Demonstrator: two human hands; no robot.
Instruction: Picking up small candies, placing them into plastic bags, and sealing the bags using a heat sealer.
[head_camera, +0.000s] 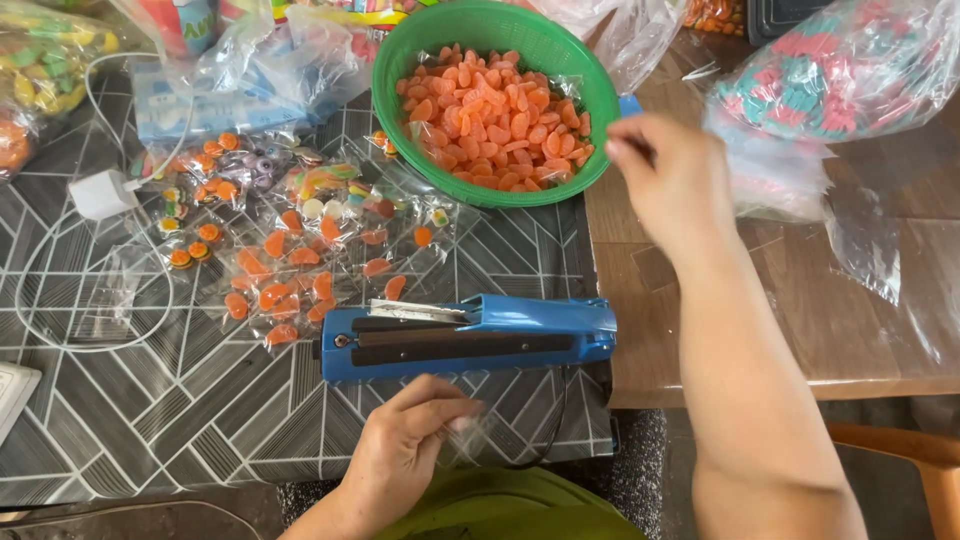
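Note:
My left hand (405, 445) is near the table's front edge, just below a blue heat sealer (470, 335), and pinches a small clear plastic bag (470, 432). My right hand (672, 178) hovers at the right rim of a green basket (400, 50) filled with orange sugared candies (495, 115); its fingers are bunched, and I cannot tell whether they hold a candy. Left of the sealer lie several small sealed packets of candy (290, 250).
A white charger with a cable (100, 192) lies at the left. Large clear bags of pink and teal candies (820, 80) sit at the back right, other candy bags (45, 55) at the back left. The patterned mat (200, 400) meets a brown tabletop (650, 310).

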